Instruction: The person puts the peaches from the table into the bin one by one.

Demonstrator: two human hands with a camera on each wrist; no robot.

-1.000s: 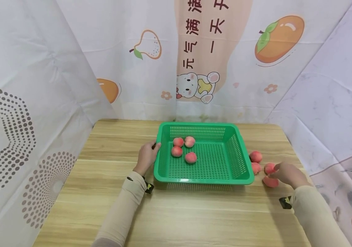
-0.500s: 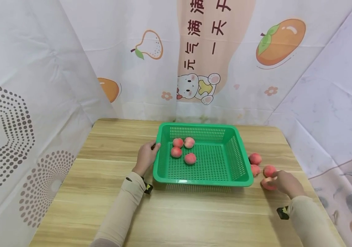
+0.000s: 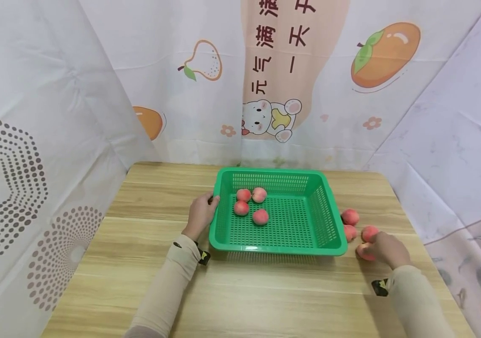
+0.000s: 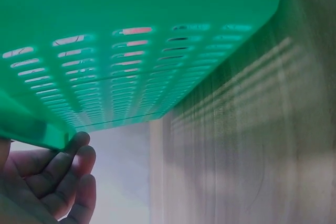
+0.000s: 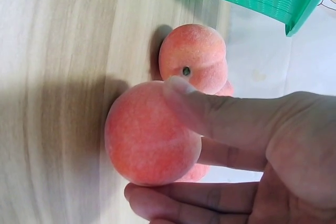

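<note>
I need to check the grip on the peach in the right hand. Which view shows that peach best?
The right wrist view: the peach fills the frame, pinched between thumb and fingers. In the head view the right hand hides most of it. The left wrist view shows only the green basket, not the peach.

The backdrop cloth point(image 3: 291, 70) behind the green basket point(image 3: 278, 249) bears brown Chinese characters in two columns on a peach band. The left column reads 元气满满; the right reads 一天, then a cropped 开.

A makeshift recording booth: printed fruit-cartoon sheets point(image 3: 299, 80) curtain a wooden table point(image 3: 147, 263).
</note>
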